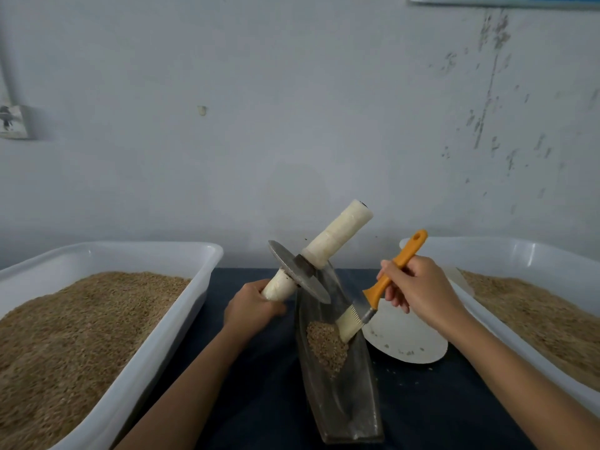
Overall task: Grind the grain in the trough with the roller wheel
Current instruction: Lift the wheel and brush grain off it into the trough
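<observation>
- in the middle of the frame: a long dark trough [341, 394] on a dark blue cloth [259, 384], with a small heap of grain [326, 347] inside, near its far half.
- just above the trough's far end: the roller wheel [300, 272], lifted and tilted, its metal disc clear of the grain.
- left hand [251, 308] curled tight round the lower white handle; upper handle sticking up toward the wall, held by nothing.
- right of the middle: right hand [418, 287] clamped round an orange brush [386, 280], pale bristles touching the top edge of the heap.
- looks like sweeping the grain together, not grinding right now.
- grain looks partly crushed maybe, but too small to tell for sure; probably more rolling left to do.
- to go on: brush out of the trough first, then wheel back down onto the heap.
- lower left of the frame: a big white tub [181, 319] full of grain.
- right edge: another white tub [519, 254] with grain too.
- between trough and right tub: a white plate [406, 339] with a few crumbs.
- both tubs close by, so little room for elbows.
</observation>
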The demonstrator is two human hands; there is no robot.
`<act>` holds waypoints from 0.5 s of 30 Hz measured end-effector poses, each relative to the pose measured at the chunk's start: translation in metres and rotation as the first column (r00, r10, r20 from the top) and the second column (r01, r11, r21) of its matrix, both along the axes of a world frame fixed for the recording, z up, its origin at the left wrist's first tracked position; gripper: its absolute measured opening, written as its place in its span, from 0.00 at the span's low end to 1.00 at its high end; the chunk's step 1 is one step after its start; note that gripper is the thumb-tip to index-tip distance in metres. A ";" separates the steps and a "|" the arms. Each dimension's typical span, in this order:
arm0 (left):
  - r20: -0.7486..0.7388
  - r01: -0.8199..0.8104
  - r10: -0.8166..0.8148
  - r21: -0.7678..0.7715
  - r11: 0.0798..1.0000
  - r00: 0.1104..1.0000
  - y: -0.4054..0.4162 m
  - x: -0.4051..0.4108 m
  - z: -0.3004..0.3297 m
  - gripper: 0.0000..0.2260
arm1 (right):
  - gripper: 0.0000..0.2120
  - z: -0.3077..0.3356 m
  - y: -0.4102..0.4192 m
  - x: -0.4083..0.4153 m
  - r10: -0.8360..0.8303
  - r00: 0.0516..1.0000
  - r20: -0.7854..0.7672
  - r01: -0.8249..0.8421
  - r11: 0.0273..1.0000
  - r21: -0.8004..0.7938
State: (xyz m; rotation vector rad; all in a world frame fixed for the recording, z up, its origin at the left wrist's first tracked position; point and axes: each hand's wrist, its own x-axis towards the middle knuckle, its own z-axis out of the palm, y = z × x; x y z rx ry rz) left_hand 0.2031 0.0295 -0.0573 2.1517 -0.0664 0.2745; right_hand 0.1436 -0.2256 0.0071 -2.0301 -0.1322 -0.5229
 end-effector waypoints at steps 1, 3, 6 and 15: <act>0.000 0.003 -0.003 0.006 1.000 1.000 0.000 0.000 0.000 0.18 | 0.16 0.001 -0.003 0.002 -0.033 0.999 0.014 0.034 0.999 -0.022; 0.000 0.008 -0.008 0.018 1.000 1.000 0.000 0.000 -0.001 0.19 | 0.16 0.004 -0.007 0.003 -0.108 0.991 0.084 0.110 0.994 -0.018; 0.002 0.009 -0.009 0.044 0.999 1.000 0.000 -0.001 -0.002 0.19 | 0.16 0.002 -0.004 0.001 -0.091 0.986 0.140 0.088 0.996 0.027; 0.010 0.025 -0.027 0.142 0.990 1.000 -0.006 -0.007 -0.001 0.16 | 0.17 -0.001 -0.005 0.000 -0.094 0.987 0.129 0.089 0.995 0.043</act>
